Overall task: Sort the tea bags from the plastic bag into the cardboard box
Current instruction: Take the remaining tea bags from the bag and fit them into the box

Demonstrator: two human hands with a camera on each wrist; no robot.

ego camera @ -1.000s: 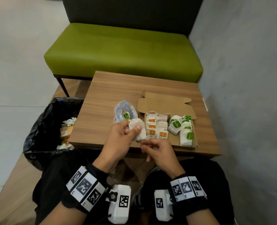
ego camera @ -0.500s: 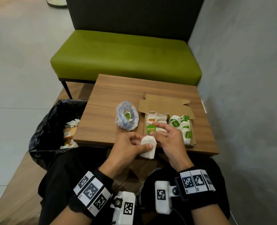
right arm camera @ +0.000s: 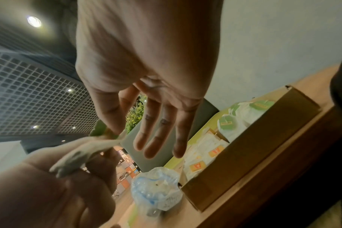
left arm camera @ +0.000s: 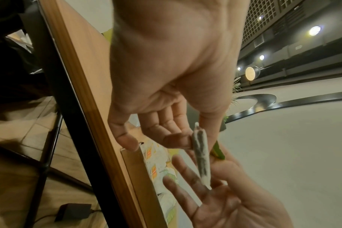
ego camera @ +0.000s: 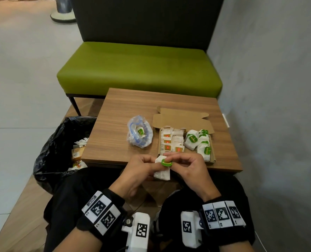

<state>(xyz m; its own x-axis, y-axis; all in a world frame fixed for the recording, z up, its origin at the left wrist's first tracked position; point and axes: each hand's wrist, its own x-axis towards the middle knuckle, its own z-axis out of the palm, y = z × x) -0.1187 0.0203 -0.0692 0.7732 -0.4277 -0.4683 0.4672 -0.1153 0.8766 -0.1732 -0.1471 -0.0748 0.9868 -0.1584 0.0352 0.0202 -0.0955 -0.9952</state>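
Note:
My left hand (ego camera: 142,166) pinches a white tea bag (ego camera: 162,174) in front of the table's near edge. Its green tag (ego camera: 166,163) is pinched by my right hand (ego camera: 182,165), thumb and forefinger on it, the other fingers straight. The left wrist view shows the tea bag (left arm camera: 201,155) edge-on between both hands. The open cardboard box (ego camera: 213,157) lies at the table's right front, with orange-tagged bags (ego camera: 171,142) on its left side and green-tagged bags (ego camera: 198,140) on its right. The clear plastic bag (ego camera: 140,136) lies left of the box with one green-tagged bag inside.
The small wooden table (ego camera: 132,106) has a green bench (ego camera: 138,70) behind it and a grey wall (ego camera: 278,88) close on the right. A bin with a black liner (ego camera: 60,142), holding scraps, stands at the table's left front corner.
Both hands stayed near the table's front edge. My right hand took the green tag and brought it down onto the tea bag that the left hand holds.

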